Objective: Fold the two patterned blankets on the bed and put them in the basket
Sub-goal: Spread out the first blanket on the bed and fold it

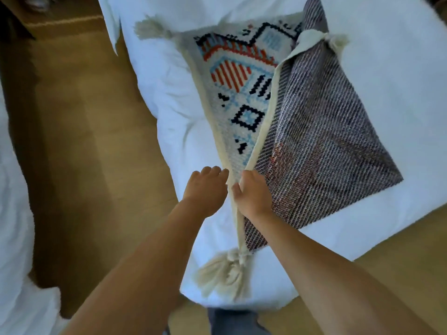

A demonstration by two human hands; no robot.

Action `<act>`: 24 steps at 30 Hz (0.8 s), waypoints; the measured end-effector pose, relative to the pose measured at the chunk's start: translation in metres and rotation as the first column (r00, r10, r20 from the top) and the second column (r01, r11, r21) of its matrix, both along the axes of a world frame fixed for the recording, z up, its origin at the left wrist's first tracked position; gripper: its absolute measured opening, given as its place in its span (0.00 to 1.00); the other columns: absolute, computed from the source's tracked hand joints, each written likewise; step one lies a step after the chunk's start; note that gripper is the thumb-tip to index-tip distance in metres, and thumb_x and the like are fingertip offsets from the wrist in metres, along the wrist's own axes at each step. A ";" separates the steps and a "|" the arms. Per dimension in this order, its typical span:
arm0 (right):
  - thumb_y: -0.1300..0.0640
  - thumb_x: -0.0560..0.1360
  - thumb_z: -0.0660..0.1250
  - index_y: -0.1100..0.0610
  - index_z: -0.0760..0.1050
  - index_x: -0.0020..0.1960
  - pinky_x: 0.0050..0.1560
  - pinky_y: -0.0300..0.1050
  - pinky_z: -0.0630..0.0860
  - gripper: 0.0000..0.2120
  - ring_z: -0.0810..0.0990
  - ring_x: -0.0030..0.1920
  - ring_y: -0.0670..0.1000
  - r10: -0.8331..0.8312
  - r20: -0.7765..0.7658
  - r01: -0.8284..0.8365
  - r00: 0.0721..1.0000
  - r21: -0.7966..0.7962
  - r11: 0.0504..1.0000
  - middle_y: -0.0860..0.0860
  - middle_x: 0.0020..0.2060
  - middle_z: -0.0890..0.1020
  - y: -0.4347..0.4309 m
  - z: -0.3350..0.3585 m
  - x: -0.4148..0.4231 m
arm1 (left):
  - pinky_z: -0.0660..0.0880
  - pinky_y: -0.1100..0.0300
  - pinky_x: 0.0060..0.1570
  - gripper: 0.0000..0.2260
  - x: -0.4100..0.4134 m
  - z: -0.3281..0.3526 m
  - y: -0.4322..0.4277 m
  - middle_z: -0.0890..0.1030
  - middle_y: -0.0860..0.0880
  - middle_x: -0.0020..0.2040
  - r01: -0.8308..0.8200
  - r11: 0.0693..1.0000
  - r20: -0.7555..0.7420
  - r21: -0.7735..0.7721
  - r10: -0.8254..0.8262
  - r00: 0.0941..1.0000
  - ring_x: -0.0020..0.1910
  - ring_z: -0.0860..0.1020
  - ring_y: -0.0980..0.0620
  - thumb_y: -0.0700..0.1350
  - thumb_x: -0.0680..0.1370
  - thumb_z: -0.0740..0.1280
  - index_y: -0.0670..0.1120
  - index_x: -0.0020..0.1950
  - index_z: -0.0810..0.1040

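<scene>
The patterned blanket is lying half folded on the white bed, its far end cut off at the top. The right hand is gripping its cream border. The left hand is touching just beside it, fingertips hidden, so its grip cannot be told.

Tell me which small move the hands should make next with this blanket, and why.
Probably the right hand should draw the cream edge it grips across to the left border of the blanket. The folded flap lies slanted: the borders meet only near the hands, and a wedge of pattern shows farther up. The left hand rests open beside it.
</scene>
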State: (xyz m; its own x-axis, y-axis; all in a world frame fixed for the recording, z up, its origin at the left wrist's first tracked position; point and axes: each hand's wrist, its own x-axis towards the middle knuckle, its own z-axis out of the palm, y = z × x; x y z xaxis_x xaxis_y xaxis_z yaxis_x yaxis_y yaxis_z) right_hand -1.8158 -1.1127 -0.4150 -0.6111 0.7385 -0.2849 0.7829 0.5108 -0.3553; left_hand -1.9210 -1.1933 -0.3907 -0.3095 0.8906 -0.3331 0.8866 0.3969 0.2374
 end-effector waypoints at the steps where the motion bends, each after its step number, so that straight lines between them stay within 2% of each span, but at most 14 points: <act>1: 0.54 0.76 0.60 0.63 0.70 0.52 0.52 0.51 0.70 0.12 0.70 0.56 0.57 -0.022 0.020 0.022 1.000 0.005 1.000 0.58 0.52 0.75 0.001 0.000 -0.007 | 0.67 0.53 0.55 0.19 -0.012 0.000 0.005 0.70 0.47 0.66 0.034 0.999 -0.008 0.001 -0.034 0.999 0.63 0.68 0.46 0.48 0.81 0.53 0.45 0.71 0.60; 5: 0.53 0.76 0.60 0.62 0.68 0.61 0.60 0.52 0.69 0.18 0.69 0.60 0.58 -0.159 0.075 0.158 0.985 0.010 0.987 0.58 0.58 0.73 0.011 0.007 -0.044 | 0.65 0.53 0.61 0.21 -0.070 -0.004 0.022 0.66 0.48 0.70 0.172 0.985 -0.006 0.029 -0.172 0.985 0.68 0.65 0.47 0.48 0.81 0.52 0.45 0.74 0.55; 8: 0.51 0.77 0.60 0.60 0.60 0.70 0.66 0.53 0.65 0.25 0.65 0.67 0.57 -0.300 0.094 0.302 0.949 -0.001 0.953 0.56 0.66 0.69 0.024 0.019 -0.068 | 0.62 0.52 0.64 0.22 -0.108 -0.004 0.036 0.61 0.48 0.74 0.290 0.957 -0.029 0.016 -0.289 0.957 0.71 0.61 0.47 0.45 0.81 0.51 0.45 0.75 0.53; 10: 0.50 0.77 0.59 0.59 0.56 0.73 0.68 0.53 0.64 0.28 0.62 0.69 0.56 -0.382 0.105 0.385 0.918 -0.009 0.923 0.55 0.69 0.66 0.038 0.025 -0.083 | 0.61 0.51 0.66 0.22 -0.130 0.000 0.058 0.58 0.47 0.75 0.361 0.932 -0.054 -0.001 -0.361 0.931 0.73 0.58 0.47 0.45 0.82 0.50 0.45 0.75 0.52; 16: 0.47 0.79 0.57 0.59 0.49 0.76 0.74 0.49 0.54 0.32 0.52 0.75 0.55 -0.463 0.062 0.467 0.884 -0.057 0.883 0.55 0.75 0.56 0.090 0.022 -0.115 | 0.57 0.48 0.69 0.23 -0.157 0.014 0.161 0.55 0.47 0.77 0.527 0.850 -0.106 0.017 -0.523 0.846 0.75 0.54 0.47 0.46 0.82 0.52 0.45 0.76 0.50; 21: 0.48 0.78 0.57 0.60 0.48 0.76 0.74 0.49 0.53 0.33 0.53 0.75 0.56 -0.535 -0.050 0.535 0.843 -0.025 0.845 0.56 0.75 0.56 0.158 0.004 -0.137 | 0.54 0.47 0.71 0.27 -0.163 0.011 0.251 0.49 0.47 0.78 0.655 0.753 -0.202 -0.059 -0.652 0.731 0.76 0.48 0.46 0.42 0.80 0.55 0.47 0.76 0.46; 24: 0.49 0.78 0.57 0.61 0.48 0.75 0.74 0.49 0.53 0.32 0.54 0.74 0.56 -0.542 -0.079 0.542 0.837 -0.029 0.840 0.57 0.75 0.56 0.198 -0.002 -0.147 | 0.48 0.46 0.72 0.28 -0.165 0.010 0.301 0.45 0.46 0.78 0.712 0.688 -0.258 -0.142 -0.720 0.644 0.76 0.43 0.46 0.40 0.79 0.56 0.47 0.76 0.47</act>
